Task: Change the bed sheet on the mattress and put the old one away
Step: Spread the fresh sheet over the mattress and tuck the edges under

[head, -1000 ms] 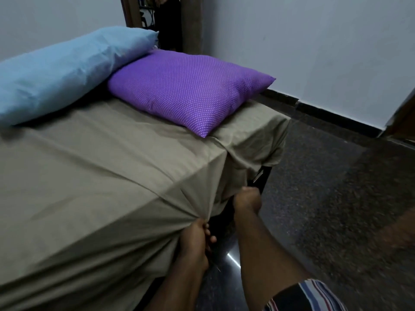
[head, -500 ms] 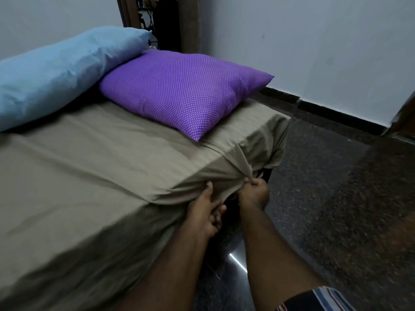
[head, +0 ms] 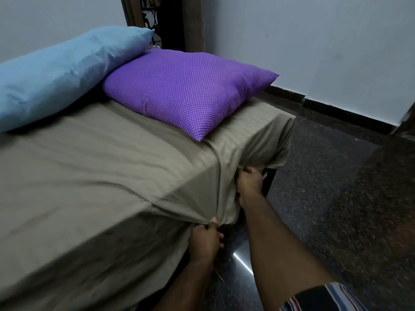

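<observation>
Along mattress side edge, near pillow-end corner: left hand [head: 205, 240] pinching bunched olive sheet [head: 94, 176] hem, thumb on top. Right hand [head: 249, 180] further up edge, curled into fabric just below corner. Sheet runs up and left from both grips. Purple pillow [head: 186, 90], blue pillow [head: 60, 70] sit on it, guess they'll snag.
</observation>
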